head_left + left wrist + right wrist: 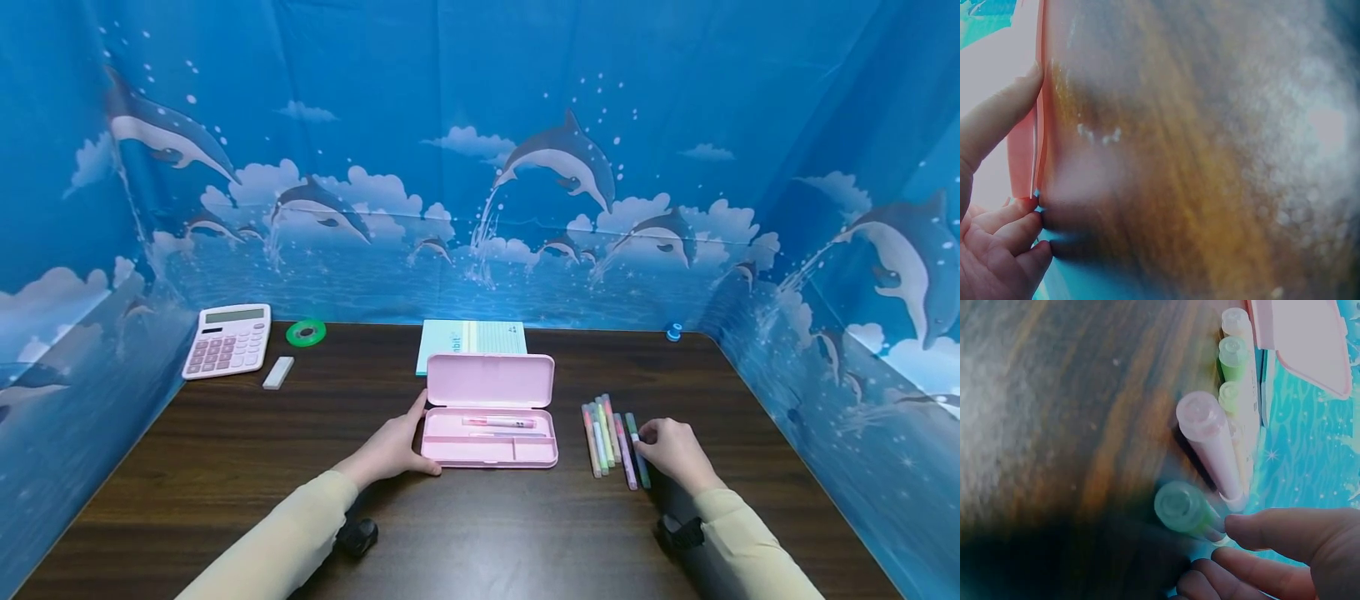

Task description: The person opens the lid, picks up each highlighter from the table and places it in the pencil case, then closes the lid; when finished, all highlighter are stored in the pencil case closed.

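A pink pencil case (468,451) lies with its lid raised at the middle of the table. Inside its long compartment are a pink-and-white marker (498,422) and a thin pale stick-like item (507,434). My left hand (395,443) holds the case's left end, thumb at the front edge and fingers toward the back. To the right of the case, my right hand (675,450) pinches a dark green marker (643,473) between thumb and fingers. Beside it lies a pink-purple marker (625,450), then several pastel markers (600,437) in a close row.
Behind the case lies a light-blue notebook (442,340), partly hidden by the lid. A calculator (228,342), a white eraser-like block (278,372) and a green tape roll (306,332) are at the back left. A small blue object (674,332) stands at the back right, near the dolphin-print curtain (480,275).
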The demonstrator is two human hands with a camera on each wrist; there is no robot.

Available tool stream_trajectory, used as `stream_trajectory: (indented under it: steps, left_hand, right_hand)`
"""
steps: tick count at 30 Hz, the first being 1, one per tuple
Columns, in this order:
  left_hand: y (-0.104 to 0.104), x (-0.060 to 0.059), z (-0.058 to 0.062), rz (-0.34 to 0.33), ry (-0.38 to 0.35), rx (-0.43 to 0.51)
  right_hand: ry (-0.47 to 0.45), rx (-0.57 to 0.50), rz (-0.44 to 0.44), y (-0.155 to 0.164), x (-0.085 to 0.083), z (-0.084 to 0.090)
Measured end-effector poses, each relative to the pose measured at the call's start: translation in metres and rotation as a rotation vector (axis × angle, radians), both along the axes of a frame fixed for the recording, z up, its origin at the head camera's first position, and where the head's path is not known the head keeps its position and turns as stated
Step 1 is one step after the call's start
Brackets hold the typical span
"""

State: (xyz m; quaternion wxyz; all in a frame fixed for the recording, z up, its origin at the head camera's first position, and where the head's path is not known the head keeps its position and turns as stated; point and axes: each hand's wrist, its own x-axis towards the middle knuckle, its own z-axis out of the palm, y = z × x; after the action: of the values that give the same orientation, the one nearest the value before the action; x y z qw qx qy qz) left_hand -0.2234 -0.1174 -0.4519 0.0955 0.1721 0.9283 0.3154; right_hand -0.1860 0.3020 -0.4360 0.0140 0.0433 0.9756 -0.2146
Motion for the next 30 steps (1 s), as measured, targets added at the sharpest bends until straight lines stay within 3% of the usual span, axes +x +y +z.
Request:
stream_trajectory:
  steps: [30]
  left_hand:
    - [0.0012,-0.0011,0.0013,0.001,-0.015,-0.002]
  right_hand:
    - [-0.087,-0.038,-0.104,0.0108,-0.0002,0.0022]
